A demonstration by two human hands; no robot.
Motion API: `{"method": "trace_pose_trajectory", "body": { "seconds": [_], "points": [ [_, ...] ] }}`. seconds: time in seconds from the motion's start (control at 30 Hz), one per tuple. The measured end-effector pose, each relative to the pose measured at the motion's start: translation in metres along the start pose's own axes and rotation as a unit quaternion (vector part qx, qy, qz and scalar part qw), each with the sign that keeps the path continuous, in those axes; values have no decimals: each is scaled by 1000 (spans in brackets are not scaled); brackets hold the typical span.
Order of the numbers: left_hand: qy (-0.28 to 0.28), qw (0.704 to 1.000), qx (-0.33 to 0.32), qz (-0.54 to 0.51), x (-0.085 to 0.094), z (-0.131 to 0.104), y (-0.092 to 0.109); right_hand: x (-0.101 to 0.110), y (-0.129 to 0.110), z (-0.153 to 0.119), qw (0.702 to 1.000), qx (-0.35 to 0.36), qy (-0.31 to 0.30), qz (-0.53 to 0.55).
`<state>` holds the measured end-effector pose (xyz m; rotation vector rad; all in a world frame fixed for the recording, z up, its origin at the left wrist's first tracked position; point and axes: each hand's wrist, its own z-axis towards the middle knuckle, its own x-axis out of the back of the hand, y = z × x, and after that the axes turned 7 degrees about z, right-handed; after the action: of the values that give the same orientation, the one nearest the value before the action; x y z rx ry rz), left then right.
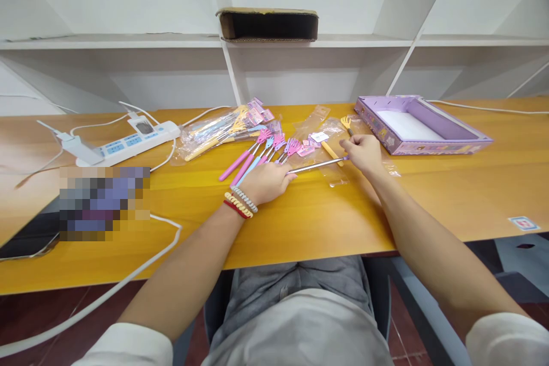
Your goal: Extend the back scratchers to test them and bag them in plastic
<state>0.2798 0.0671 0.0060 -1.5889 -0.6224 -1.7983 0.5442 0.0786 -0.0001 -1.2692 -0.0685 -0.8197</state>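
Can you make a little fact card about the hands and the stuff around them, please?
left hand: holding a metal rod
right hand: holding the same rod
bracelets: grey, cream and red
near left hand: pink and blue claw-headed sticks
farther back: bagged sticks
right side: purple tray
left side: white power strip
on the shelf: cardboard box

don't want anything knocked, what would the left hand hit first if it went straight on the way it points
Most likely the pink claw heads just beyond the left hand; depth is unclear, so it might pass above them.
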Motion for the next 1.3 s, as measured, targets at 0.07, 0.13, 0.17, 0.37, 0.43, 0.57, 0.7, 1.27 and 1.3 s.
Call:
{"method": "trace_pose_trajectory", "body": {
  "seconds": [0.07,0.13,0.17,0.37,0.43,0.57,0.7,1.27,1.3],
  "points": [
    [1,1000,-3,4,-2,0,0,-1,0,0,1000,-6,-20,-16],
    [0,1000,-8,6,-2,0,0,-1,0,-1,999,-11,-30,-30],
    [-2,1000,-9,7,-3,0,1,-2,0,-1,999,-11,-31,-35],
    [-13,1000,-4,5,-2,0,1,-5,0,-1,998,-5,-34,-45],
    [-16,1000,-3,5,-2,0,1,-7,0,-2,998,-7,-35,-53],
    [-11,1000,-4,1,-4,0,0,-8,-1,-4,998,-15,-35,-59],
    [13,999,-11,-51,-4,1,0,-5,2,1,998,-9,-42,-40],
    [58,991,32,-112,12,-2,-30,23,12,11,974,139,-154,-91],
    [55,991,27,-119,13,-3,-30,23,12,11,972,143,-163,-93]
  ]
}}
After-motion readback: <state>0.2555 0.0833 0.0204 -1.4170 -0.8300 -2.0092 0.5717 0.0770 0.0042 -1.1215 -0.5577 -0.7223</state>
